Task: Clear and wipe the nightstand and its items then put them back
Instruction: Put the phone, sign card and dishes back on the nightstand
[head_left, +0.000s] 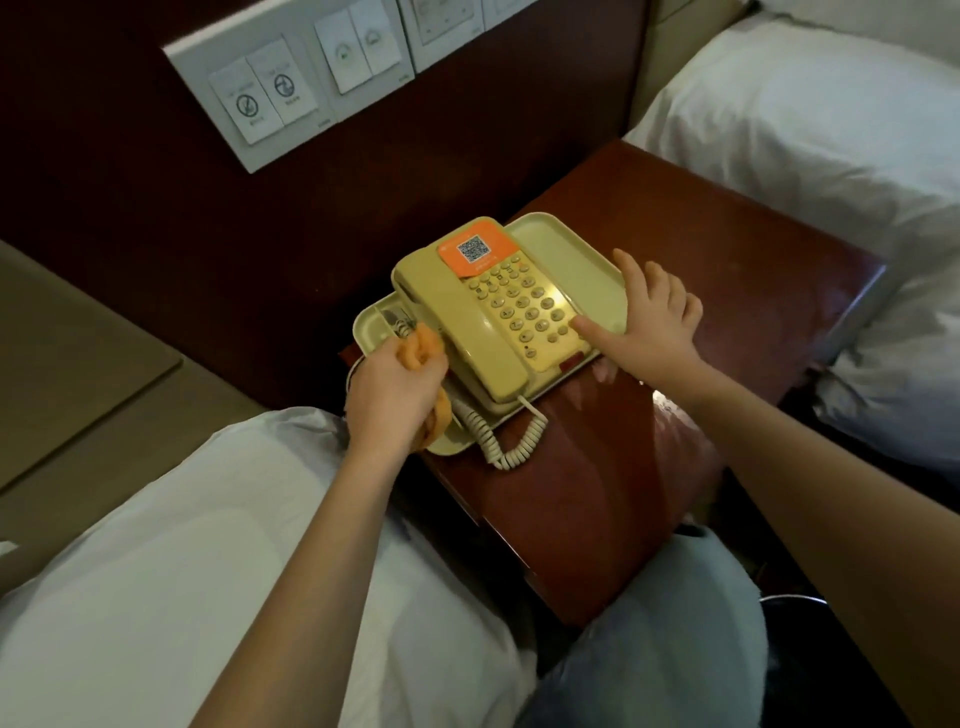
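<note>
While the left hand (395, 387) clenches the orange cloth (420, 349) at the left of the tray (566, 239), the right hand (655, 323) rests spread-fingered on the phone (488, 317), probably steadying it on the nightstand (727, 270)

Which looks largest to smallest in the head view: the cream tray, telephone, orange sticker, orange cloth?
1. cream tray
2. telephone
3. orange sticker and orange cloth: unranked, because the left hand grips the bunched cloth, hiding most of it.
</note>
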